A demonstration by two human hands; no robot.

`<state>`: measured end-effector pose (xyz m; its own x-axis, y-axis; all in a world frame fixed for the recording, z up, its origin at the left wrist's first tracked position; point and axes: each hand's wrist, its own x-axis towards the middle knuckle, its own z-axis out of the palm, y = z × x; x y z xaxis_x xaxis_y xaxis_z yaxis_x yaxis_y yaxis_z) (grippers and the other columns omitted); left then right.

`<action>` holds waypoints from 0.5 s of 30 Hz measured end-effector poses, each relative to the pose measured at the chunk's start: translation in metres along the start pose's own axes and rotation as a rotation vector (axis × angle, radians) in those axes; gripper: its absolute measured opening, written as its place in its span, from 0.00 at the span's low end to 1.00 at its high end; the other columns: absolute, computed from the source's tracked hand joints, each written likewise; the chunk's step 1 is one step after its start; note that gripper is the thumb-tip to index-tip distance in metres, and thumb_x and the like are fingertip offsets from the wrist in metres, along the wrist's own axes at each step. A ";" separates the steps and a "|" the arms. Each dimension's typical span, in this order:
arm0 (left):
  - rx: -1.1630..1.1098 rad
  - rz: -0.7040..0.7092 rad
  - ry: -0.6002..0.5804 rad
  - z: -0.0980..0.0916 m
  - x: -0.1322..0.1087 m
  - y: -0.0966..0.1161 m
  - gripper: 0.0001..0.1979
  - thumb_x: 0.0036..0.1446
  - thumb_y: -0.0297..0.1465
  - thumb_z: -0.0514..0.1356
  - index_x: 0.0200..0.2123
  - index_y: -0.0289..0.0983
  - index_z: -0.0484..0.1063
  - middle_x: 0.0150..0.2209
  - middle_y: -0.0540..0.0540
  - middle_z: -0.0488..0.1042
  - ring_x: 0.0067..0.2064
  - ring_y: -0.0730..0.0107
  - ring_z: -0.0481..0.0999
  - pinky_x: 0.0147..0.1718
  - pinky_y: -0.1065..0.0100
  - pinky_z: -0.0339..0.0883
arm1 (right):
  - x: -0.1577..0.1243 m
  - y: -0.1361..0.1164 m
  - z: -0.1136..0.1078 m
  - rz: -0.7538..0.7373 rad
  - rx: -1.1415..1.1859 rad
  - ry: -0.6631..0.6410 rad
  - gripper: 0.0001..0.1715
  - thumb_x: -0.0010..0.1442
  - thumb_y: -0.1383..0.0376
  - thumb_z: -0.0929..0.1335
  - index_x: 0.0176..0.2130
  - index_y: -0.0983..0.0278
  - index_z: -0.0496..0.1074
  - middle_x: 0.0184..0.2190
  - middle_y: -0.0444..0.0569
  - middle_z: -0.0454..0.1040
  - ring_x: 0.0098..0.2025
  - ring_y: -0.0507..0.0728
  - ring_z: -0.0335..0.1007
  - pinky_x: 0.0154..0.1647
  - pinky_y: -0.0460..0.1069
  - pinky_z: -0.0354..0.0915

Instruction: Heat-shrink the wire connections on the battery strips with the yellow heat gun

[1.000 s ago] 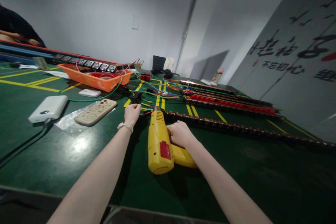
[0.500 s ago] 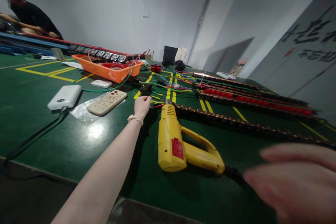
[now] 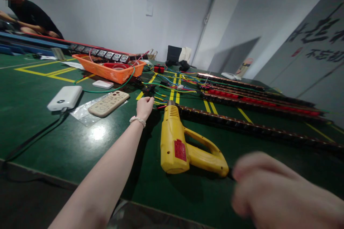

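Observation:
My left hand (image 3: 144, 106) reaches far out over the green table (image 3: 53, 139). Its fingers are curled at the near end of a tangle of coloured wires (image 3: 166, 86), and what they grip is hidden behind the hand. A white bead bracelet sits on that wrist. Just to its right a yellow heat gun (image 3: 174, 146) lies on its side, with its nozzle towards the wires and no hand on it. My right hand (image 3: 274, 193) is close to the camera at the lower right. It is blurred and away from the heat gun.
Long dark strips (image 3: 242, 125), some with red parts, run across the right of the table. On the left lie a beige remote (image 3: 109, 103) on clear plastic, a white power bank (image 3: 64, 97) with its cable, and an orange basket (image 3: 107, 74). Another person (image 3: 29, 21) sits at the far left.
My right hand let go of the heat gun's handle and pulled back towards the camera at the lower right. The heat gun stayed lying on the table. My left hand kept its place at the wires.

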<state>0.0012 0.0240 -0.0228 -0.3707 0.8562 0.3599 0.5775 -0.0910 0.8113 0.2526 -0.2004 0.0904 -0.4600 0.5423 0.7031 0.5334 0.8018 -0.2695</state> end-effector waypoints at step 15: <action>0.010 0.019 0.026 0.002 0.000 -0.001 0.19 0.51 0.39 0.48 0.13 0.35 0.58 0.13 0.51 0.54 0.20 0.76 0.57 0.22 0.72 0.46 | 0.050 0.076 0.107 0.673 0.060 -0.525 0.35 0.60 0.44 0.49 0.63 0.51 0.43 0.51 0.51 0.66 0.50 0.64 0.65 0.48 0.58 0.58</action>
<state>0.0021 0.0250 -0.0240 -0.3785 0.8406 0.3874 0.5920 -0.1019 0.7995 0.1942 -0.0856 0.0345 -0.3360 0.9418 -0.0114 0.7794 0.2712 -0.5647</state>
